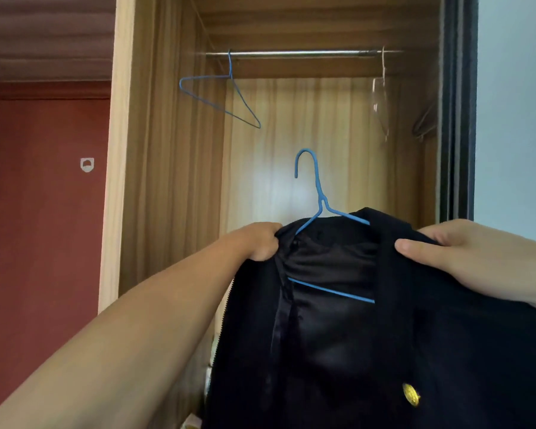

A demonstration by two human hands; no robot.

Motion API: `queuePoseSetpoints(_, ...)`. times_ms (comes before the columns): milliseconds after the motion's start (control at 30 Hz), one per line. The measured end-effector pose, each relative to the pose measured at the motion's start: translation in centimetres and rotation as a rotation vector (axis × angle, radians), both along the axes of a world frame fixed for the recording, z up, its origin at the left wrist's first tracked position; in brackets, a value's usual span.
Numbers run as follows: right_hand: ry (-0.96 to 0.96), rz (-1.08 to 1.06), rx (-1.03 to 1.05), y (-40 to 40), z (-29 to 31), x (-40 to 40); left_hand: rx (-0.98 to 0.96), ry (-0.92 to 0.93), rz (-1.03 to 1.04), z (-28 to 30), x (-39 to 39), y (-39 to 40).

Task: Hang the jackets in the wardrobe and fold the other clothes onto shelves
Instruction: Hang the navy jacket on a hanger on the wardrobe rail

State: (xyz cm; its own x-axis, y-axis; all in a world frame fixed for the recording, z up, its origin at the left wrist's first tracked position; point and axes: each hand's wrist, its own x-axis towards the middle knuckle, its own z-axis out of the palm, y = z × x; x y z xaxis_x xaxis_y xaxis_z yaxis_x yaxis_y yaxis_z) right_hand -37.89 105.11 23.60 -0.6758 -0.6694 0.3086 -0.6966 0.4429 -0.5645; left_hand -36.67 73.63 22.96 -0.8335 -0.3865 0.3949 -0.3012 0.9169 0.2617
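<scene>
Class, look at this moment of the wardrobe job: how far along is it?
Done: the dark jacket is already on a blue hanger. In hand: left hand and right hand each grip a shoulder, hook below the rail. Left: hooking it on the rail, beside the empty blue hanger. No folded clothes show.

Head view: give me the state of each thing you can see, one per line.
Dark jacket: draped on a hanger, held up, not yet on the rail.
Blue hanger: inside the jacket, hook free below the rail.
Left hand: grips the jacket's shoulder.
Right hand: grips the other shoulder.
Rail: mostly bare.
Spare blue hanger: hangs tilted on the rail.
Clear hanger: hangs on the rail.
</scene>
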Motion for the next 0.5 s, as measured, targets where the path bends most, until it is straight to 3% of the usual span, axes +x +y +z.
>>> queuePoseSetpoints(67,0.016,0.010,0.036,0.1,-0.4,-0.5,-0.145,0.090,0.078,-0.5,-1.1,0.3)
queuePoseSetpoints(167,0.002,0.073,0.047,0.1,-0.6,-1.2,-0.206,0.520,0.158,0.8,-1.8,1.6)
queuePoseSetpoints(233,0.000,0.104,0.043,0.3,0.0,-1.7,-0.223,0.644,0.174,2.6,-2.6,2.6)
queuePoseSetpoints(367,0.024,0.057,-0.014,0.6,1.1,-3.8,-0.232,0.638,0.097,2.6,-3.7,4.0)
queuePoseSetpoints(500,-0.023,0.018,-0.073,0.3,1.0,-5.6,-0.041,0.533,-0.094,-0.1,-4.4,4.2)
